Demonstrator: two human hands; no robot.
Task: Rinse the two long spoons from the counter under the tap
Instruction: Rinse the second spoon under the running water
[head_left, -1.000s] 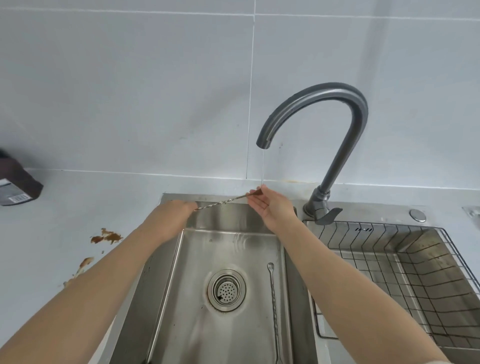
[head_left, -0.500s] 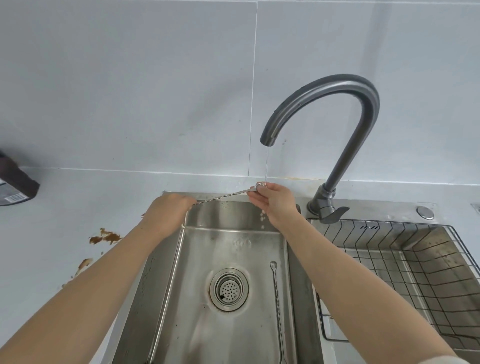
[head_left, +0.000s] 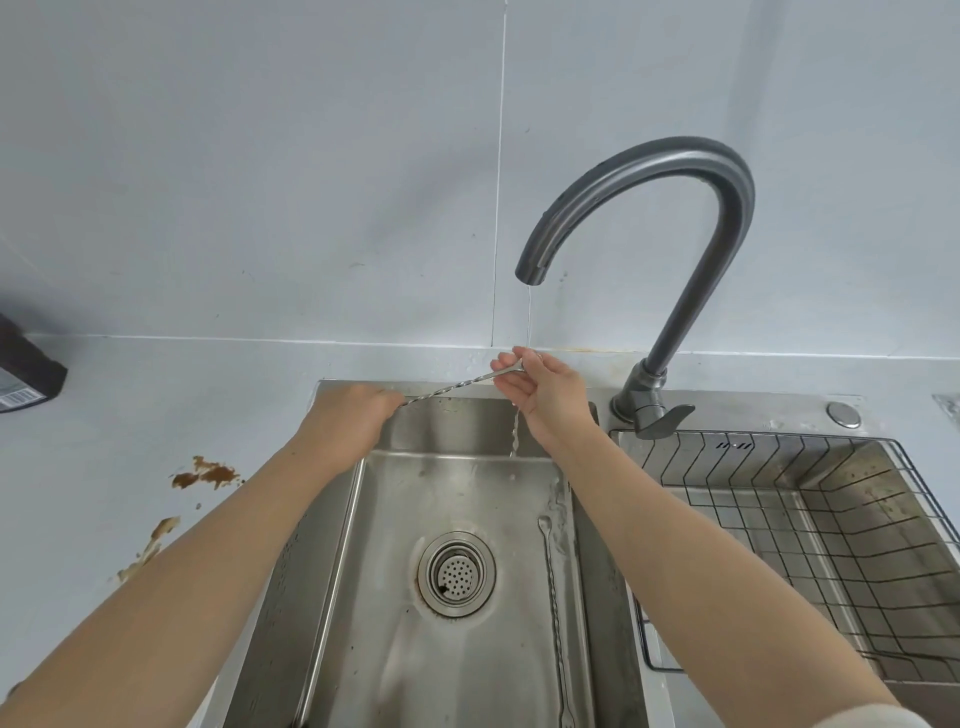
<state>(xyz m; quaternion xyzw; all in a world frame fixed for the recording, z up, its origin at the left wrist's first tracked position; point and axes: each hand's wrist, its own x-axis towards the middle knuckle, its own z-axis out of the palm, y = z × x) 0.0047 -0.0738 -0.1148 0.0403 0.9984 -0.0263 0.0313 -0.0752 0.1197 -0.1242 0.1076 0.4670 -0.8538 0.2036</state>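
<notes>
A long twisted metal spoon (head_left: 452, 387) stretches across the back of the steel sink (head_left: 322, 545). My left hand (head_left: 348, 421) grips its handle end. My right hand (head_left: 545, 395) pinches its bowl end right under the grey curved tap (head_left: 675, 218). A thin stream of water falls from the spout onto that end and runs off below my fingers. The second long spoon (head_left: 553, 613) lies flat on the sink floor, to the right of the drain (head_left: 456, 574), bowl end pointing to the back.
A wire dish basket (head_left: 810, 525) fills the right basin. Brown spills (head_left: 205, 473) stain the white counter left of the sink. A dark bottle (head_left: 26, 374) lies at the far left edge. The tap lever (head_left: 665, 418) sits at the tap's base.
Both hands keep holding the same spoon under the stream. My right hand's end sits slightly higher, closer to the spout, and water now trickles off below it.
</notes>
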